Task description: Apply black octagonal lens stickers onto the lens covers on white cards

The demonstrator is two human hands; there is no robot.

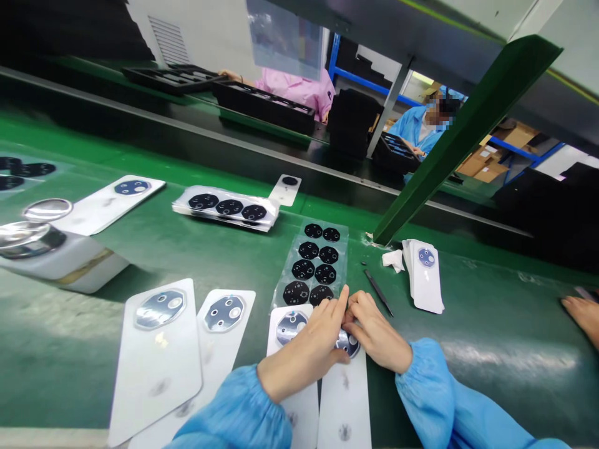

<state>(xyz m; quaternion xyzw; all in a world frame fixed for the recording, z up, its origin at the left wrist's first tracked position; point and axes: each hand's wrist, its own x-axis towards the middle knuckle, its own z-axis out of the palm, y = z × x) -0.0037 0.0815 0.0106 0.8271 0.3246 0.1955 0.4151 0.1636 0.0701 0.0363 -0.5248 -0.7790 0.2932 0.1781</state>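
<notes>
Two white phone-back-shaped panels lie side by side before me, a left panel point(306, 399) and a right panel point(345, 399). Each has a dark, shiny camera-ring disc near its top. My left hand point(311, 340) rests over them, fingers stretched out and thumb at the edge of the right panel's disc point(349, 344), which it partly covers. My right hand point(377, 330) is closed in a pinch above that same disc; whatever lies between its fingertips is too small to make out. Just beyond my hands is a clear sheet of black octagonal stickers point(309, 251).
Black tweezers point(379, 293), crumpled white tissue point(393, 260) and stacked panels point(425, 274) lie right. Larger panels point(159, 362), a metal-topped white bottle point(70, 259) and a sticker stack point(227, 209) are left. A green post point(458, 149) slants up. Another person's hand point(583, 318) is at far right.
</notes>
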